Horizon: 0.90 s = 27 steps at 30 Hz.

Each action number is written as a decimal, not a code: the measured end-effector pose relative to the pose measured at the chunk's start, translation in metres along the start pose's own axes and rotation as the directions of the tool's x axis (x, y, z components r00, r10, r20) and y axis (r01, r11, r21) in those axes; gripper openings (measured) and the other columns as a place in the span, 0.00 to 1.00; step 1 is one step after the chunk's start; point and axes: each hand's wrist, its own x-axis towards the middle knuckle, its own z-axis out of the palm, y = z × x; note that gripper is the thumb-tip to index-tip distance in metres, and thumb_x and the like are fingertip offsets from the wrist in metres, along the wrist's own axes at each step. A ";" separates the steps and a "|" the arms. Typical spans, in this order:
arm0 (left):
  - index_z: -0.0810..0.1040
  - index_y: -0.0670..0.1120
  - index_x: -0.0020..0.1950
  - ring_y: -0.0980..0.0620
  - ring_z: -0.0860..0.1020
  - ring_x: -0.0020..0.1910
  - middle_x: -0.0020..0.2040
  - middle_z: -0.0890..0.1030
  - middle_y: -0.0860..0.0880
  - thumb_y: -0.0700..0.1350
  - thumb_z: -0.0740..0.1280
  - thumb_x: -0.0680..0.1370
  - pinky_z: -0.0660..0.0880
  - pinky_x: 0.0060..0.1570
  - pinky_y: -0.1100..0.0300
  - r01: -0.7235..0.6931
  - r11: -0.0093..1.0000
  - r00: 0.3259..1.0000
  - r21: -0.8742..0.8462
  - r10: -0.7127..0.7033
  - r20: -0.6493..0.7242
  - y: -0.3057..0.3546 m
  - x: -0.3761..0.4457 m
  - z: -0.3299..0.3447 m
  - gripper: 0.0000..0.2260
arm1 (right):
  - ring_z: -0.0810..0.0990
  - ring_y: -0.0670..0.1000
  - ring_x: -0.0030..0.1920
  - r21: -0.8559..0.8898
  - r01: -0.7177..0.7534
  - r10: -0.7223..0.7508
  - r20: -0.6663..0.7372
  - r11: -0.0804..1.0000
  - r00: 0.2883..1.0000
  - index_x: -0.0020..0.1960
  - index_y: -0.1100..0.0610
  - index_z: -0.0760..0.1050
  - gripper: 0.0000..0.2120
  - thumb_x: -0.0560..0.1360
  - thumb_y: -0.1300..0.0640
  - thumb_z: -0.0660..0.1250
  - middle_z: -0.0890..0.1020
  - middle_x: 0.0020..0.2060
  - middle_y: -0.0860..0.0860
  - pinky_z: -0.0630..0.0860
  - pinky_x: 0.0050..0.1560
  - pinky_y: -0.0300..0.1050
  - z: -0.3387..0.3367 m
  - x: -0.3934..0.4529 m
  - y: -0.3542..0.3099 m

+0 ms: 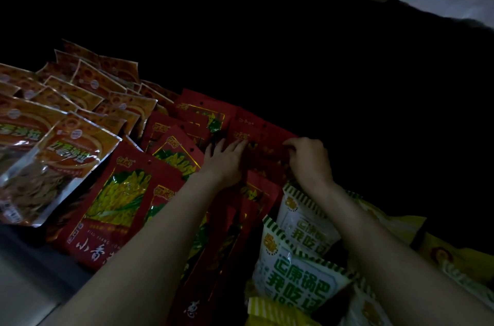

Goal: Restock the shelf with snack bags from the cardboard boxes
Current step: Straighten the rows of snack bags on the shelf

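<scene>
Bkgd (267, 31): near-black across whole upper half and down the R side, no detail resolvable, lighting v. low. Grey surface (24, 285) at lower L corner: flat, plain, matte. Paler toward the bottom edge of frame and darker toward its upper part, with a faint diagonal edge running across it approx. bottom-L. Cannot tell what it is (floor, ledge or other), and no marks or labels are legible on it. Dark band (419, 235) at lower R: narrow, black, slanted, standing out against yellow around it. Could be a strap or just a shadow gap, too dim to say.
</scene>
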 end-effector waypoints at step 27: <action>0.79 0.47 0.57 0.44 0.75 0.58 0.57 0.78 0.45 0.41 0.62 0.78 0.70 0.59 0.47 -0.044 0.967 0.954 -0.250 -0.034 -0.299 -0.019 -0.006 -0.010 0.10 | 0.75 0.55 0.62 0.040 0.080 -0.089 0.320 0.996 0.943 0.73 0.48 0.62 0.25 0.78 0.63 0.59 0.75 0.63 0.57 0.71 0.59 0.42 0.009 0.009 0.000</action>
